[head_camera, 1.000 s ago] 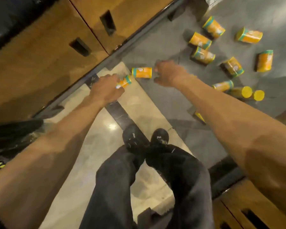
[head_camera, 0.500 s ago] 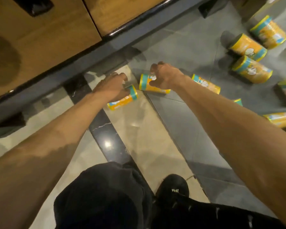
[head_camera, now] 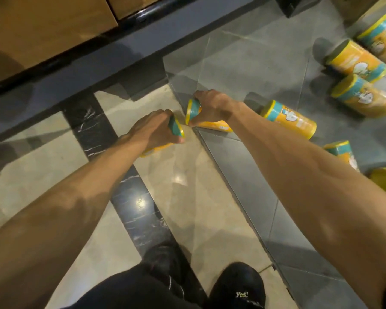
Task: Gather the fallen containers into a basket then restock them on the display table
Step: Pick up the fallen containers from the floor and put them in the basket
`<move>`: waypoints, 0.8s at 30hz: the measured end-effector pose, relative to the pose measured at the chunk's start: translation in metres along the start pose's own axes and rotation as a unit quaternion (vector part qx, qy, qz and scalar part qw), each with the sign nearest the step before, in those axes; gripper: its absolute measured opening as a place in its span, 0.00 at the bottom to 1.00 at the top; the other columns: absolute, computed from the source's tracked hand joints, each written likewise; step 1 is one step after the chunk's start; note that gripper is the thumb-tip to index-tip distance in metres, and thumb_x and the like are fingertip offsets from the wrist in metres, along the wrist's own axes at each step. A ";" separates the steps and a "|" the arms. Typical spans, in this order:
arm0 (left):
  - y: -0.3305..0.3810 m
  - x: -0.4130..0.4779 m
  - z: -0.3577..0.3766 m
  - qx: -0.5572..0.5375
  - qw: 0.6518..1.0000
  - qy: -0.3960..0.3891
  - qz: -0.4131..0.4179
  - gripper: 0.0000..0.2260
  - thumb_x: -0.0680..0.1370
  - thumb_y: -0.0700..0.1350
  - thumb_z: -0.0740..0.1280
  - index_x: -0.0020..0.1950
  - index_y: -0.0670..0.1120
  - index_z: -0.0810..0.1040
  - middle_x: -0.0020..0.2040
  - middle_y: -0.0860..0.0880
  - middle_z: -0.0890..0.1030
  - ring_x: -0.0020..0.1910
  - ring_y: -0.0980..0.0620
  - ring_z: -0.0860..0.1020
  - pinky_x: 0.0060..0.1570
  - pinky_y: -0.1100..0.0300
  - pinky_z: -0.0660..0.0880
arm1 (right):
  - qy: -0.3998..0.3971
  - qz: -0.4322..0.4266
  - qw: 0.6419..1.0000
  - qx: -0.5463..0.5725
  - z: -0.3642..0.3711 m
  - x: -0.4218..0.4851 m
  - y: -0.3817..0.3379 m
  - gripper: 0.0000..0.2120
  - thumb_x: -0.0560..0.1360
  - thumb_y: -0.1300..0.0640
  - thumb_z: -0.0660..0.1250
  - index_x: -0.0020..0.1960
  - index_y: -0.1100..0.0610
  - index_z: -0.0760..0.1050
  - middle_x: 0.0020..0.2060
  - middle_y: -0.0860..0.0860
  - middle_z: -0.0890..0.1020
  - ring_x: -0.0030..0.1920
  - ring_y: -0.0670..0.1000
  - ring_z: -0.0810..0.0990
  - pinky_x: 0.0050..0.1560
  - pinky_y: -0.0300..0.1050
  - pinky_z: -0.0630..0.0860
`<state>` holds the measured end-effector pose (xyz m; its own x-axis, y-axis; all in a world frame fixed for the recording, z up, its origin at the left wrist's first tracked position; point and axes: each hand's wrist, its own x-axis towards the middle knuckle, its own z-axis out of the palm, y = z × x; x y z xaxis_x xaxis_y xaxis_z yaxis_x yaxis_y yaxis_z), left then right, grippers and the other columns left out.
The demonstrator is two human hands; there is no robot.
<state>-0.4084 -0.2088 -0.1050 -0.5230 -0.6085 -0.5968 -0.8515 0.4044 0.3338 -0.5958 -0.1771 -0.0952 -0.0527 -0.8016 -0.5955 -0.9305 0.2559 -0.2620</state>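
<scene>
1. hand state. the left hand [head_camera: 153,128] grips the first container [head_camera: 176,128] from above, fingers curled over the barrel. the teal-banded end sticks out past the fingers and the yellow body shows under the wrist. the right hand [head_camera: 212,108] grips the second container [head_camera: 193,109] the same way, its yellow-rimmed end turned toward the left hand.

2. location. both held containers lie on their sides at floor [head_camera: 187,175] level, just ahead of the cabinet [head_camera: 42,30] base. their near ends sit close together between the two hands; contact between them cannot be confirmed, nor whether either is clear of the floor. a third container [head_camera: 292,120] lies on its side just to the right of the right hand. the remaining containers [head_camera: 363,99] lie further right and forward of it, with more beside the right forearm. no basket is in view.

3. handling. each container appears to be a stiff-walled cylinder with a glossy printed label. because one hand spans the barrel, it is judged light. expect a smooth, somewhat slippery surface, and expect any released unit to roll.

4. grip point. take hold around the middle of the barrel, thumb opposite the fingers. avoid lifting by the end rim, since a cap may loosen. keep the axis level during carry so the unit does not slide out endwise.
</scene>
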 end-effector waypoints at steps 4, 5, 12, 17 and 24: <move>0.004 -0.009 0.000 0.029 0.999 0.019 0.020 0.27 0.67 0.60 0.76 0.59 0.47 0.74 0.52 0.48 0.77 0.46 0.48 0.73 0.43 0.55 0.70 | 0.011 0.004 1.000 0.004 0.003 -0.005 0.001 0.34 0.65 0.40 0.78 0.64 0.55 0.71 0.55 0.54 0.79 0.48 0.55 0.73 0.45 0.44 0.67; 0.003 -0.010 0.000 0.035 0.999 0.019 0.015 0.28 0.67 0.60 0.76 0.59 0.46 0.74 0.54 0.47 0.76 0.47 0.47 0.73 0.43 0.55 0.69 | 0.020 0.009 1.000 0.008 0.004 -0.007 0.003 0.34 0.64 0.40 0.78 0.63 0.55 0.72 0.54 0.53 0.79 0.47 0.55 0.73 0.44 0.44 0.68; 0.006 -0.062 -0.030 -0.088 0.993 0.066 -0.039 0.25 0.65 0.58 0.78 0.55 0.46 0.78 0.54 0.44 0.79 0.55 0.43 0.77 0.46 0.57 0.69 | 0.086 0.060 0.988 0.116 -0.021 -0.066 0.004 0.39 0.64 0.39 0.78 0.69 0.54 0.70 0.58 0.54 0.77 0.58 0.57 0.76 0.54 0.48 0.72; 0.040 -0.145 -0.080 -0.209 0.967 0.097 -0.104 0.30 0.62 0.61 0.77 0.57 0.46 0.80 0.53 0.46 0.81 0.51 0.47 0.79 0.48 0.57 0.74 | 0.094 0.096 0.975 0.176 -0.082 -0.156 -0.010 0.38 0.64 0.39 0.78 0.68 0.53 0.70 0.56 0.54 0.78 0.56 0.56 0.76 0.53 0.48 0.73; 0.125 -0.288 -0.188 -0.246 0.954 0.134 -0.107 0.29 0.60 0.61 0.75 0.58 0.50 0.78 0.55 0.48 0.79 0.55 0.49 0.78 0.51 0.59 0.74 | 0.106 0.127 0.950 0.264 -0.199 -0.311 -0.045 0.41 0.59 0.39 0.78 0.65 0.56 0.69 0.54 0.55 0.79 0.55 0.57 0.77 0.52 0.51 0.75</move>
<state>-0.3715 -0.1109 0.2459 -0.2693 -0.8211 -0.5033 -0.8199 -0.0787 0.5670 -0.6100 -0.0466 0.2531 -0.3748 -0.7542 -0.5392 -0.5694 0.6462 -0.5082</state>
